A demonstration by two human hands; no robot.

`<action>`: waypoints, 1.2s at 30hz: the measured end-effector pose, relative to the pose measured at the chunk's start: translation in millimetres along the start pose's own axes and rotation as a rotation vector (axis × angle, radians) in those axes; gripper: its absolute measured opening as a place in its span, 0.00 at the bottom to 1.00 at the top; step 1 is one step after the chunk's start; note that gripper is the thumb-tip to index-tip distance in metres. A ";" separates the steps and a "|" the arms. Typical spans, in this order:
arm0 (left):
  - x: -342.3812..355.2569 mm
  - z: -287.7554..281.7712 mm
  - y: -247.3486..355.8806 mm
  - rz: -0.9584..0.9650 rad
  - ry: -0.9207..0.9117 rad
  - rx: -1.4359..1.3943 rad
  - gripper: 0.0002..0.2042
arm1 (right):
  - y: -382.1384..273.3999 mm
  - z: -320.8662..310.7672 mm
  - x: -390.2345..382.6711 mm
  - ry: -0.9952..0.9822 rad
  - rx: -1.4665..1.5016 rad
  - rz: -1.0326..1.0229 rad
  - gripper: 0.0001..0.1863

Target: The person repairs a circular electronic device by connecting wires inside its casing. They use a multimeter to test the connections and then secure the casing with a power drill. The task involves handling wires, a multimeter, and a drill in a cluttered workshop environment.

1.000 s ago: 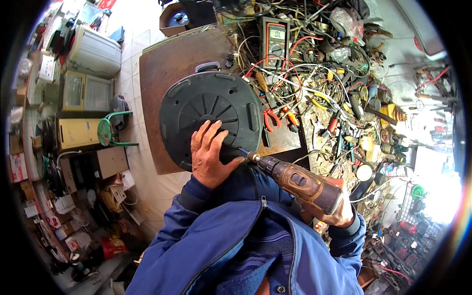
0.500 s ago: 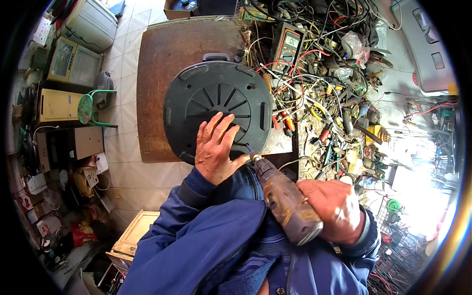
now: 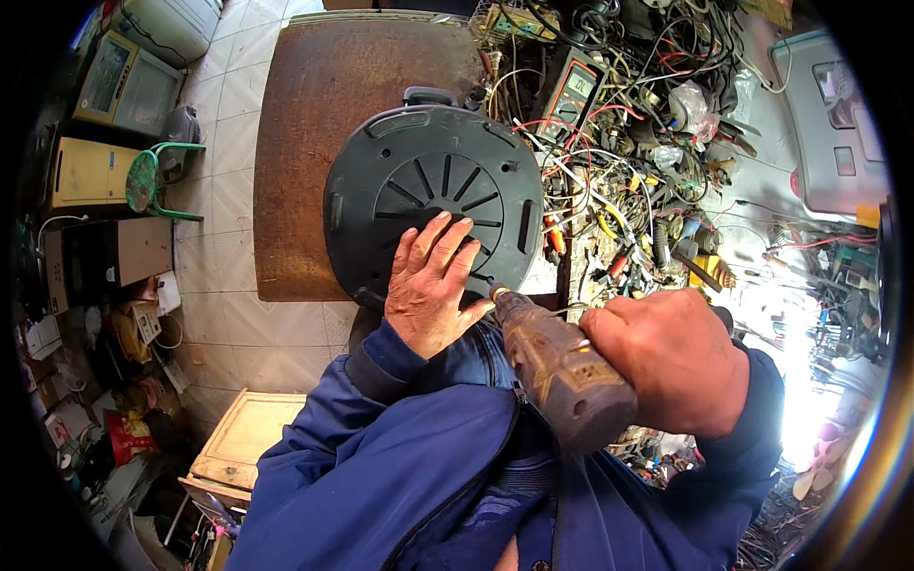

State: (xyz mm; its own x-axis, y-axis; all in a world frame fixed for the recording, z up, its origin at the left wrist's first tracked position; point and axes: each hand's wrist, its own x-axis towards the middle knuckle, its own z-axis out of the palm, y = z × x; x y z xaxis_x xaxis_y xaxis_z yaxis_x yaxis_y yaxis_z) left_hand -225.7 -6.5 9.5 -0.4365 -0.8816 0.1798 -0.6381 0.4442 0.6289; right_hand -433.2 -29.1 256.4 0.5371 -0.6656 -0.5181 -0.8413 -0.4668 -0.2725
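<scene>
A round black plastic base (image 3: 367, 181), with radial slots in its middle and small screw holes near its rim, lies slotted face up at the near edge of a brown board. My left hand (image 3: 433, 285) rests on its near part, fingers spread over the slots. In my right hand (image 3: 666, 362) is a worn, dirty cordless drill (image 3: 562, 366), gripped by its handle. The drill's bit points at the near right rim of the base, by a hole; whether the tip sits in a screw cannot be made out.
The brown wooden board (image 3: 314, 190) lies under the base. To the right a bench holds a multimeter (image 3: 574, 90), tangled wires (image 3: 657, 57) and hand tools. A grey plastic case (image 3: 838, 124) is at the far right. On the left stand a green stool (image 3: 143, 181) and a wooden cabinet (image 3: 243, 438).
The view has shifted slightly. My right hand and the back of the drill have risen, and the bit has come to the base's rim. My left hand stays on the base.
</scene>
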 end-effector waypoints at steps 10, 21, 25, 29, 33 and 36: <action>2.5 -1.4 -2.0 0.015 0.002 -0.012 0.40 | -1.3 3.3 -6.2 -0.043 0.034 0.072 0.17; 1.4 -0.9 -2.1 0.010 0.001 -0.031 0.40 | 1.8 3.4 -9.7 -0.046 0.101 0.103 0.20; 2.0 0.1 -1.5 0.013 0.001 -0.034 0.40 | 2.3 6.4 -15.2 -0.015 0.134 0.114 0.23; 0.3 -0.1 -3.0 0.029 -0.006 -0.008 0.44 | 11.5 18.2 -27.9 0.100 0.276 0.052 0.29; -0.2 -6.1 3.9 -0.001 -0.082 0.038 0.50 | 15.9 23.4 -54.1 0.260 0.474 0.076 0.27; 8.2 -3.7 11.2 0.037 -0.126 0.054 0.52 | 14.3 31.3 -90.4 0.343 0.416 0.241 0.22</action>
State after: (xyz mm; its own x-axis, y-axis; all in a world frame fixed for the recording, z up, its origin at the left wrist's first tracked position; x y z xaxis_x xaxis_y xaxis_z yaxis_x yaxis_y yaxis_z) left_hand -234.1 -9.4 20.8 -0.5346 -0.8388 0.1032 -0.6516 0.4869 0.5816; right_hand -495.7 42.6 274.0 0.2588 -0.9071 -0.3320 -0.8578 -0.0578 -0.5107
